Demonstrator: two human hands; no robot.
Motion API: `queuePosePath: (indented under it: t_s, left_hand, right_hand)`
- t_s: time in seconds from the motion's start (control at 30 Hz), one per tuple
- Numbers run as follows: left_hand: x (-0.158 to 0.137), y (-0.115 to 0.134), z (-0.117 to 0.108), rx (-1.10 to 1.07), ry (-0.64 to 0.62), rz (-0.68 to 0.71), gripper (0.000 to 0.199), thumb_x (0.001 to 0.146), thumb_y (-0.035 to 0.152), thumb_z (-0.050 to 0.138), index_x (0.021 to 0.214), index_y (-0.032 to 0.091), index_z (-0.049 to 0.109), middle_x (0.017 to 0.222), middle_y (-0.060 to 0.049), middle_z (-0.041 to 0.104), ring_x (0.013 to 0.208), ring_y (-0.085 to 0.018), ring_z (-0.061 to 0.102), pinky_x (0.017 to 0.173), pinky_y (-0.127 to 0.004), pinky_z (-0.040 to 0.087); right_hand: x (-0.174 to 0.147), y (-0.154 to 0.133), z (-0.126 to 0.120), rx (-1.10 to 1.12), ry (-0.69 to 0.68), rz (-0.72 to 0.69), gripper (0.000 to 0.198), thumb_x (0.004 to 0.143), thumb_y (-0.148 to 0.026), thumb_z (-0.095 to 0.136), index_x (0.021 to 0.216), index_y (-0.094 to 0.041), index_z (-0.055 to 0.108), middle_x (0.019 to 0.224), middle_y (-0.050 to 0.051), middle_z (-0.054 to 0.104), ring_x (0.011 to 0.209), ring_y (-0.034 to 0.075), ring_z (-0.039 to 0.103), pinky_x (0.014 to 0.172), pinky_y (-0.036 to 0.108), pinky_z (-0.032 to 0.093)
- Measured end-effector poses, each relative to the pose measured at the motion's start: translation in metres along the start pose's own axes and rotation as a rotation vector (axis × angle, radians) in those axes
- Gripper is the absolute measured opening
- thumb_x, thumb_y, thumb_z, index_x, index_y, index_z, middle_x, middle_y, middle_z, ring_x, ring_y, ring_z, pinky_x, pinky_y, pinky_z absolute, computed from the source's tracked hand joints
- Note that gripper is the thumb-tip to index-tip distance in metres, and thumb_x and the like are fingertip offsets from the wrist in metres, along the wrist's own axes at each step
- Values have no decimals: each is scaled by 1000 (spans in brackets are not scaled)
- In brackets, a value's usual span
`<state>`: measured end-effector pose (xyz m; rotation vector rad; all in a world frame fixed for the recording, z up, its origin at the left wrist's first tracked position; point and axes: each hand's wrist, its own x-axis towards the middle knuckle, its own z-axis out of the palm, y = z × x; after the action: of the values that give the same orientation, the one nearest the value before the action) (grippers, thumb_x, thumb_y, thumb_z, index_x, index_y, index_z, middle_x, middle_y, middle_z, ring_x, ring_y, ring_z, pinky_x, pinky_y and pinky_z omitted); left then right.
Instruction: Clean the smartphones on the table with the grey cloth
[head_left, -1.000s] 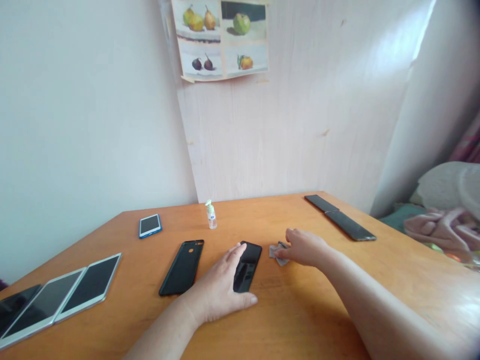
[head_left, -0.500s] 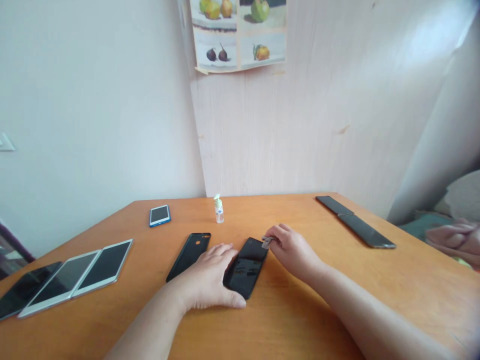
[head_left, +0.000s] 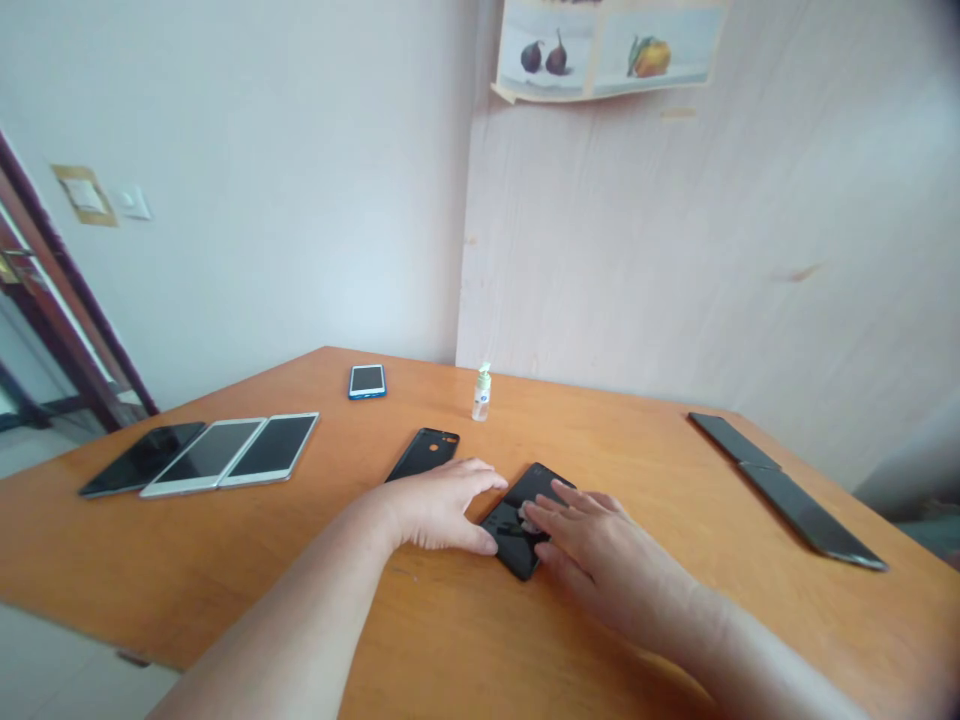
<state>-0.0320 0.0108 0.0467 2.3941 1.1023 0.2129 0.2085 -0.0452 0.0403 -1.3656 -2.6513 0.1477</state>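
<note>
A black smartphone (head_left: 513,530) lies screen up on the wooden table, angled between my hands. My left hand (head_left: 442,508) is open at its left side, thumb by the lower left edge and fingers spread apart. My right hand (head_left: 604,545) rests over the phone's right half, pressing a small crumpled pale wipe (head_left: 526,518) against the glass; its fingers cover part of the screen and most of the wipe. Just behind my left hand is a black phone case (head_left: 424,452) with a round hole, partly hidden by that hand.
Beyond the case stands a small pump bottle (head_left: 481,394). A white phone in a blue case (head_left: 367,380) lies at the back left. Tablets (head_left: 271,448) lie side by side on the left. Two dark slabs (head_left: 810,515) lie end to end along the right side.
The view has turned left and tilted down. My right hand has moved from the phone's upper right corner onto its screen with the wipe, its fingers now flatter. My left hand stays beside the phone.
</note>
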Motion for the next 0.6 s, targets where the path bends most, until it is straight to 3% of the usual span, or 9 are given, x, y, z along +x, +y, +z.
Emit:
queuePosePath:
  t_s: [0.13, 0.33, 0.4, 0.6]
  left_hand:
    - [0, -1, 1, 6, 6, 31, 63, 72, 44, 72, 130, 31, 54, 141, -3, 50, 129, -27, 47, 107, -34, 37]
    - [1, -4, 0, 25, -19, 36, 60, 70, 43, 72, 127, 29, 58, 137, -3, 53, 126, -26, 48, 108, -35, 36]
    - [2, -6, 0, 20, -21, 31, 58, 70, 42, 71, 125, 28, 59, 136, -3, 54, 125, -26, 49, 107, -34, 37]
    - [5, -10, -1, 28, -12, 36, 56, 69, 35, 69, 124, 25, 59, 128, -2, 60, 115, -24, 57, 99, -30, 44]
  right_hand:
    - [-6, -9, 2, 117, -132, -132, 48, 99, -43, 36, 147, -42, 35, 152, -6, 39, 145, 30, 24, 116, 57, 15]
    - [8, 38, 16, 1, -33, 200, 53, 100, -45, 29, 149, -26, 36, 153, 5, 37, 146, 31, 18, 114, 64, 16]
    - [8, 41, 17, -31, -15, 220, 54, 100, -43, 30, 150, -22, 36, 153, 8, 37, 146, 30, 19, 114, 63, 15]
    - [-1, -9, 5, 173, -173, -129, 51, 101, -43, 30, 151, -33, 29, 156, 0, 29, 145, 24, 24, 119, 52, 11]
